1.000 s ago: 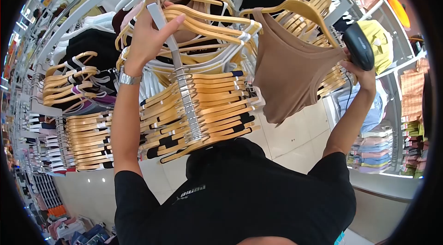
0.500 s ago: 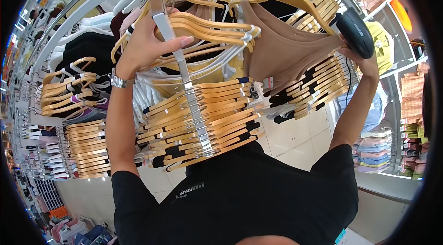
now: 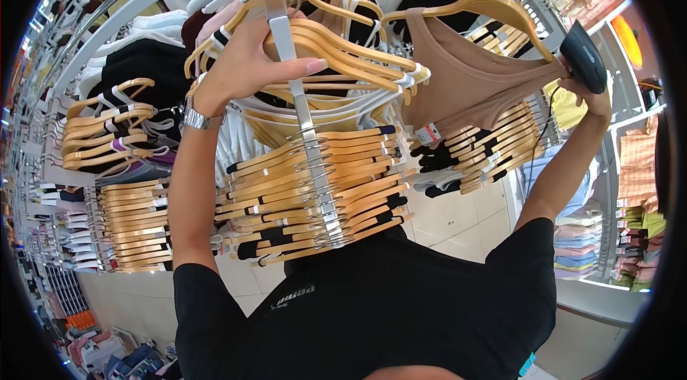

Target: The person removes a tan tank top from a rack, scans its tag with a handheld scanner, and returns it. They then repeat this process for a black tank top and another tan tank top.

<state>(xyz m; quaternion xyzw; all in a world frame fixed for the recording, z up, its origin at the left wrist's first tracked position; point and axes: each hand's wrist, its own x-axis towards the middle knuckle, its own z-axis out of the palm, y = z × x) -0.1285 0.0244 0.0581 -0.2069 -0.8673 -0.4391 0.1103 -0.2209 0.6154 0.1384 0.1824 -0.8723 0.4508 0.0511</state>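
My left hand, with a metal watch at the wrist, reaches around a bunch of wooden hangers on the metal display arm. Its thumb stretches across the front of the arm while the other fingers are mostly hidden behind. In my right hand is a black barcode scanner with a cable hanging down. Fingertips of that hand also meet the side of a brown tank top at the end of its wooden hanger. A white and red price tag hangs at the top's lower edge.
Closer to me, the arm carries a dense row of wooden hangers. More hangers fill a rack on the left. Folded clothes lie on shelves at the right. Tiled floor shows below.
Both hands, the scanner and the brown tank top sit further right in the view. The price tag has tilted and shows more fully.
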